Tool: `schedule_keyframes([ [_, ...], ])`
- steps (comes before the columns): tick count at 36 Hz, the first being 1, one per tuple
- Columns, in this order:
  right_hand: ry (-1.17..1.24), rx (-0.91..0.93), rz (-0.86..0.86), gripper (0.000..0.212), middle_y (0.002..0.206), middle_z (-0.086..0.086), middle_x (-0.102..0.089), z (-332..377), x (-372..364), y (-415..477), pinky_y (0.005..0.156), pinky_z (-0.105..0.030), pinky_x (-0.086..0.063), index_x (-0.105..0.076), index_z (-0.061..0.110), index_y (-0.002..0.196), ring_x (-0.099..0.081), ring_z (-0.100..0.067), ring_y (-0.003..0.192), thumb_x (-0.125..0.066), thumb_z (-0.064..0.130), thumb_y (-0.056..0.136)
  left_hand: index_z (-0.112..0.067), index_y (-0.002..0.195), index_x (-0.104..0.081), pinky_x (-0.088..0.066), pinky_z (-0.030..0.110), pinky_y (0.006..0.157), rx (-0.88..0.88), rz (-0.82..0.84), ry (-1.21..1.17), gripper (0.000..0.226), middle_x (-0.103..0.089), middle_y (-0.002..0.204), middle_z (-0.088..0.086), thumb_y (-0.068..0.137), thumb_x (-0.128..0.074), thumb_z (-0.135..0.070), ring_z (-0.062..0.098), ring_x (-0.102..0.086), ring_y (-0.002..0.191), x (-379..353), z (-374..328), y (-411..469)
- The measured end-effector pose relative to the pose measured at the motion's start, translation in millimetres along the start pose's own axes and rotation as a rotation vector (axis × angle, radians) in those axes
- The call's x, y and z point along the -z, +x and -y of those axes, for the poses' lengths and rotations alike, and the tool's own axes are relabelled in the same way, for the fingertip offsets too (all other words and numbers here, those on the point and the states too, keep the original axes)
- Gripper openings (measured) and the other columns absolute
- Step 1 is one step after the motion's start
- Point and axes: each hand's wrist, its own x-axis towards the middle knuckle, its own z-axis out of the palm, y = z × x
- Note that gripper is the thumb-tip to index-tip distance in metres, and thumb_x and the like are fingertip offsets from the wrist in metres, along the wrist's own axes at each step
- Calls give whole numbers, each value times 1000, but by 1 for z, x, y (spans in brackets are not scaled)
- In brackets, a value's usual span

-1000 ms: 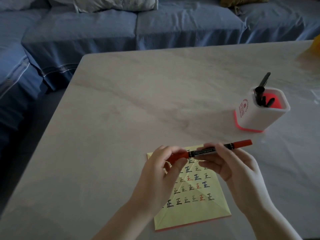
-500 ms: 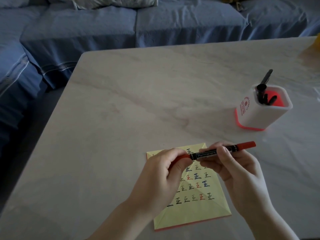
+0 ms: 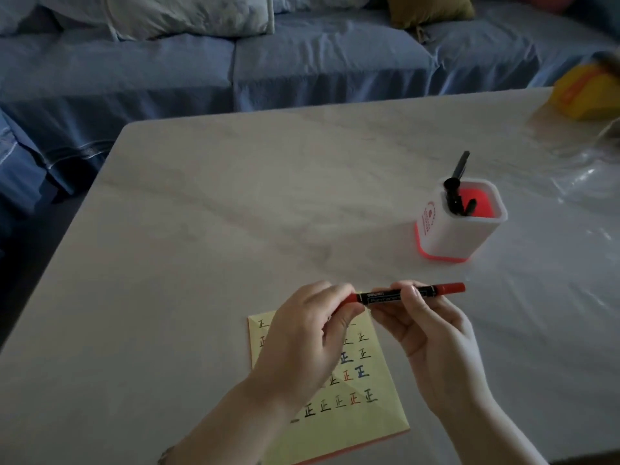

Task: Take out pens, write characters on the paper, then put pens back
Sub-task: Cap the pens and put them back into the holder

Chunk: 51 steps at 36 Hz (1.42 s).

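Pen: red marker (image 3: 396, 294) held level in the air over the top edge of the yellow paper (image 3: 365, 414), touching neither paper nor surface (image 3: 235, 229).
Left grip: left hand (image 3: 302, 347) curled round the marker's red left end, probably the cap.
Right grip: right hand (image 3: 432, 344) pinching the black barrel.
Paper: flat, with rows of black, red and blue characters.
Holder: white pen holder (image 3: 459, 236) well apart to the right, black pens (image 3: 453, 196) inside.
Risk: a sharp tug at the cap could jerk the tip and smear ink on fingers or paper. The loose paper may slide under writing pressure.

Pen holder (image 3: 459, 229) stands on table (image 3: 201, 229), beyond paper (image 3: 369, 414).
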Motion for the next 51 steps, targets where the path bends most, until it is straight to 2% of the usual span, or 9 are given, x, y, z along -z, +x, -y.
schedule_keyframes([
  [6, -215, 213, -156, 13, 68, -5, -70, 26, 23, 22, 64, -21, -55, -60, 5, 80, -68, -15, 68, -52, 13, 86, -27, 103, -64, -38, 12, 70, 169, 109, -212, 29, -58, 84, -20, 88, -48, -47, 0, -49, 82, -34, -14, 40],
  [10, -424, 675, -269, 9, 81, 13, -69, 55, 48, 39, 73, -25, -56, -57, 32, 92, -67, -7, 76, -58, 34, 84, -22, 122, -52, -42, 18, 86, 256, 129, -297, 50, -56, 111, -14, 80, -62, -47, -6, -49, 94, -65, -20, 85],
  [15, -626, 1093, -354, 38, 99, 11, -60, 89, 74, 65, 82, -27, -53, -40, 36, 111, -62, -8, 92, -52, 10, 87, -12, 140, -29, -32, 25, 104, 327, 141, -274, 87, -36, 142, 2, 71, -78, -30, 13, -38, 128, -98, -21, 140],
  [21, -1086, 781, -375, 12, 97, -8, -54, 84, 83, 105, 76, -43, -52, -56, 8, 98, -58, -25, 81, -55, 3, 87, -22, 133, -38, -39, 19, 89, 358, 237, -414, 72, -50, 116, -20, 72, -77, -22, 8, -46, 115, -114, -23, 161],
  [25, -1185, 578, -312, 25, 105, -17, -49, 81, 79, 115, 74, -22, -31, -56, -1, 100, -45, -21, 83, -38, 16, 96, -31, 119, -48, -44, 25, 82, 346, 280, -524, 57, -51, 101, -25, 71, -76, -18, 3, -52, 93, -113, -18, 164],
  [31, -1303, 644, -284, 23, 106, -13, -61, 92, 79, 121, 79, -28, -39, -58, 6, 112, -57, -31, 95, -46, 14, 93, -29, 132, -40, -39, 33, 99, 298, 328, -417, 71, -48, 134, -9, 71, -77, -26, 15, -47, 116, -111, -11, 171],
  [42, -1539, 702, -70, 29, 78, -11, -66, 92, 84, 117, 61, -26, -37, -66, 11, 104, -60, -31, 71, -50, 16, 81, -34, 122, -47, -45, 38, 94, 343, 378, -384, 54, -54, 125, 1, 76, -74, -23, 21, -55, 105, -111, -10, 174],
  [46, -1440, 687, -98, 26, 96, -7, -63, 82, 82, 115, 70, -21, -35, -64, 8, 111, -56, -20, 82, -51, 9, 89, -34, 124, -45, -43, 17, 75, 351, 382, -380, 50, -52, 106, -12, 83, -66, -15, 12, -55, 90, -110, -13, 174],
  [51, -1453, 567, -147, 44, 113, -9, -54, 75, 85, 102, 79, -32, -40, -42, 12, 132, -53, -31, 98, -49, 5, 89, -38, 137, -29, -40, 30, 90, 312, 422, -245, 61, -50, 129, -11, 87, -61, -27, 21, -55, 108, -108, -17, 169],
])
